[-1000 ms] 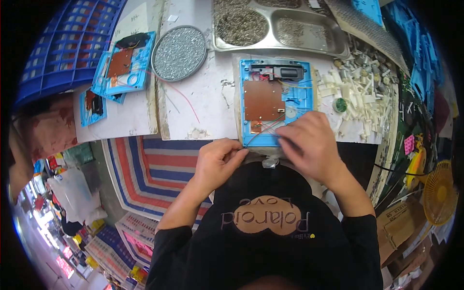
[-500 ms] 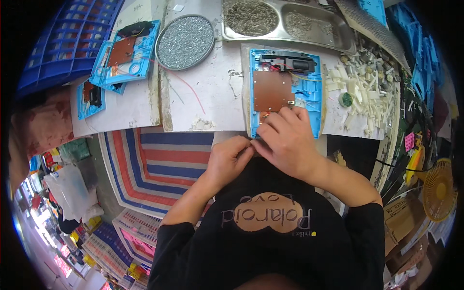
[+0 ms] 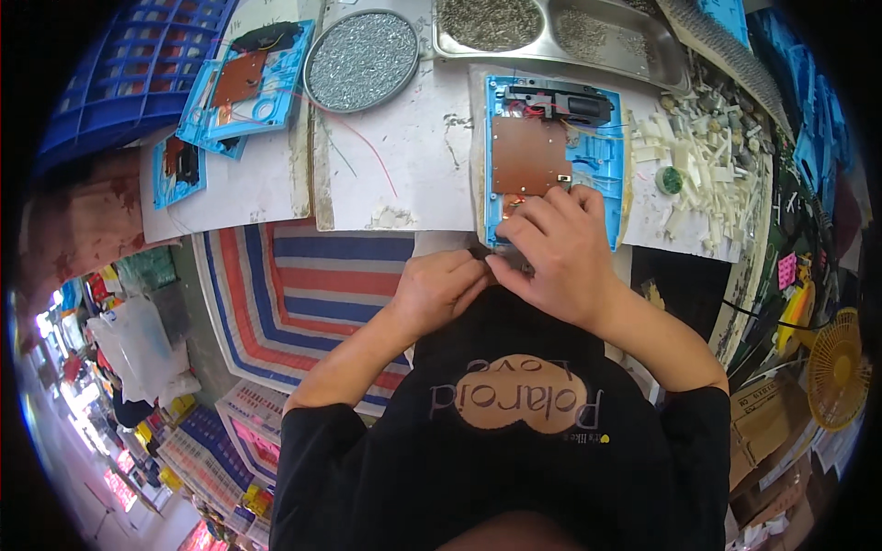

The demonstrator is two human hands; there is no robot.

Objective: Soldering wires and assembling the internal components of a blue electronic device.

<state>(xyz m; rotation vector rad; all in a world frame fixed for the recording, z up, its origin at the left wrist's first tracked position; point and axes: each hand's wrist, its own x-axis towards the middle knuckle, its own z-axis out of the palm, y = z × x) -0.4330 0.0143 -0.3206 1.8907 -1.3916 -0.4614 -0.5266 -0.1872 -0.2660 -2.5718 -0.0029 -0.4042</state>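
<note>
A light-blue plastic casing [image 3: 617,207] lies on the bench in front of me, with a brown circuit board [image 3: 530,156], a black part [image 3: 574,103] along its far side and thin wires inside. My right hand [image 3: 560,257] bends over its near edge, fingers curled and thumb low. At that edge, fingertips of my left hand [image 3: 441,289] are pinched together close to the right thumb. Whatever lies between the fingers is too small or hidden to make out. A small silver switch [image 3: 564,178] sits on the board beyond my right fingers.
At far left are more blue casings [image 3: 274,112] and a blue crate [image 3: 119,83]. Behind stand a round dish of metal pins [image 3: 361,62] and a steel tray [image 3: 606,67] of small parts. White plastic pieces [image 3: 703,174] are heaped at right. A striped sheet-lined bin [image 3: 340,275] hangs below left.
The bench and casing sit slightly higher in the picture, as the view has shifted. My right thumb and forefinger are a little further apart; both hands stay by the casing's near edge.
</note>
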